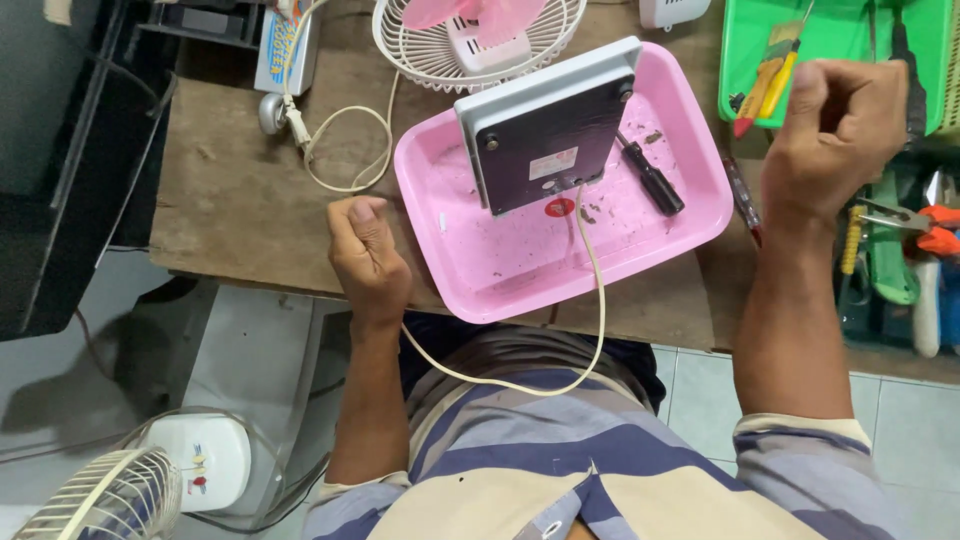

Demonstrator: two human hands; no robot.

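My left hand [368, 258] is closed around a cream power cord [596, 300] at the table's near edge. The cord loops down over my lap and rises into the underside of a white fan base [545, 125], which stands tilted on its edge in a pink tray [470, 265]. My right hand [838, 130] is a raised fist to the right of the tray, with nothing visibly in it. A black-handled screwdriver [652, 178] lies in the tray beside the base.
A white fan guard with pink blades [470, 35] lies behind the tray. A green tray [840, 50] holds tools at top right. Pliers [915, 225] and other tools lie at right. Another fan [120, 490] stands on the floor at lower left.
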